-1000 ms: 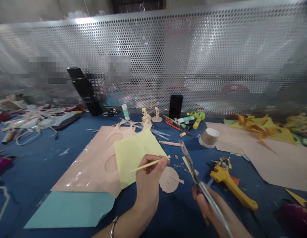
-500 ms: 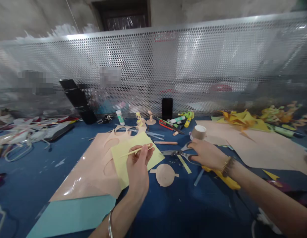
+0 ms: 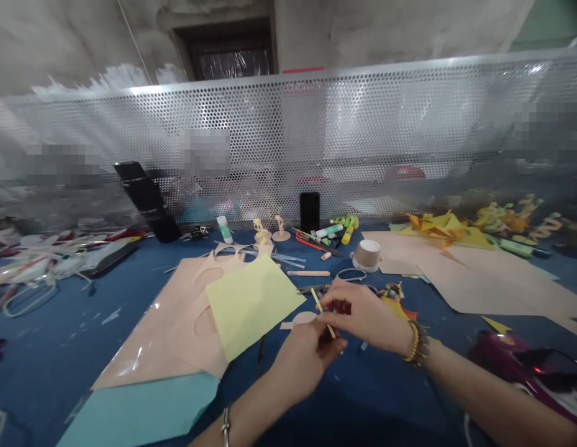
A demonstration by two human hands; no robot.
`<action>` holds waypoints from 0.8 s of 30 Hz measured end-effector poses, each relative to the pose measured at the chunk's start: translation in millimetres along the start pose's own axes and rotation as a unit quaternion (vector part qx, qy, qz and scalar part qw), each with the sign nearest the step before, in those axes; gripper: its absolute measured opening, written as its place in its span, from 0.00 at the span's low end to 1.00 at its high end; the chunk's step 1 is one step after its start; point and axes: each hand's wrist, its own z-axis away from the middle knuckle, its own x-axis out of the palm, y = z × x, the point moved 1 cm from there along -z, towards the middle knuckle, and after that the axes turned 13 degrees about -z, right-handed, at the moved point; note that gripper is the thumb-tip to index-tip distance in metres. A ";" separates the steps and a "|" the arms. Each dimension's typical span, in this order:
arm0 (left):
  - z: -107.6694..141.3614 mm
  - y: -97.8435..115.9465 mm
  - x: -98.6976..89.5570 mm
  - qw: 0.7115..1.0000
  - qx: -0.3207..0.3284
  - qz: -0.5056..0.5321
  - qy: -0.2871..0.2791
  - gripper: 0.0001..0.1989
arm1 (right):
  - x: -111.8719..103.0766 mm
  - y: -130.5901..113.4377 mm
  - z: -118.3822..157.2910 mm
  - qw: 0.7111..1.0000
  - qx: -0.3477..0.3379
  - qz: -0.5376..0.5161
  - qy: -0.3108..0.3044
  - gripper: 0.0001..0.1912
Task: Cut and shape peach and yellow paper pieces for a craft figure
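Both my hands meet over the table's middle on a thin yellow paper strip (image 3: 317, 300), which may be rolled. My left hand (image 3: 307, 354) pinches its lower end, while the fingers of my right hand (image 3: 363, 313) close on it higher up. Behind the right hand lie the scissors (image 3: 351, 274), partly covered, on the table. Under the hands a peach paper disc with side tabs (image 3: 305, 318) shows only in part. To the left, a yellow paper sheet (image 3: 253, 304) rests on a larger peach sheet (image 3: 162, 329) with round cut-outs.
A paper cup (image 3: 368, 254) stands behind my right hand. Glue sticks (image 3: 224, 230), small paper figures (image 3: 279, 228) and a phone (image 3: 309, 211) line the back, before a perforated metal screen (image 3: 251, 143). Blue-green paper (image 3: 143, 410) lies front left; a purple device (image 3: 516, 366) sits right.
My right hand has let go of the scissors and come left to the yellow strip. My left hand has moved right and down with the strip, away from the yellow sheet.
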 end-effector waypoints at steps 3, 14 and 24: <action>-0.6 -0.5 2.7 0.999 0.002 -0.001 -0.034 0.02 | 0.7 5.2 6.0 0.996 0.025 -0.083 0.014 0.05; -0.1 -12.4 -0.5 0.998 -0.007 -0.041 -0.050 0.02 | 2.5 19.4 9.7 0.954 0.110 -0.280 -0.015 0.13; -2.5 -16.6 -7.3 0.984 -0.013 -0.151 -0.094 0.15 | -11.3 33.1 -16.6 0.990 0.083 -0.111 0.007 0.17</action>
